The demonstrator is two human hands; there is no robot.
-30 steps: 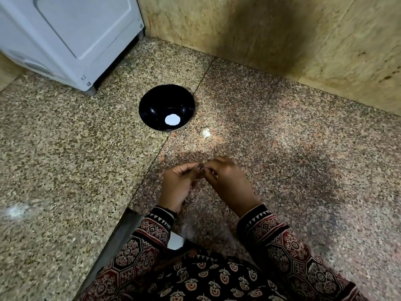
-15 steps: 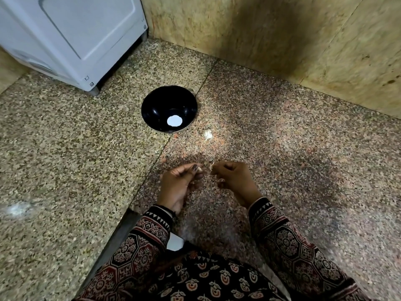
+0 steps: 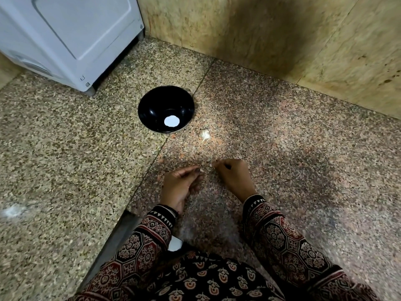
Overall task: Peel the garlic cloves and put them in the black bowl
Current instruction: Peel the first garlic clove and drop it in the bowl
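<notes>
Filling most of the view is a speckled granite worktop, laid in two slabs that meet along a thin seam running from the back wall toward the near edge. The left slab looks greyer and the right one pinker. Beige stone wall panels close off the back, with a dark shadow down their middle. A white appliance stands in the far left corner, one small foot showing at its near corner. The black bowl sits on the seam just in front of that appliance; a round white patch lies at its bottom, and I cannot tell whether it is glare or a thing. A loose white garlic piece lies on the right slab just beside the bowl, on its near right side, apart from the rim. Nearer the front edge the two hands hover close together but not touching. The left hand has its fingers curled, thumb and fingertips pinching a small pale clove. The right hand is curled too, pinching a thin pale scrap of skin at its fingertips. Both sleeves are dark with a red and cream print. A faint white smudge marks the left slab by its left edge.
</notes>
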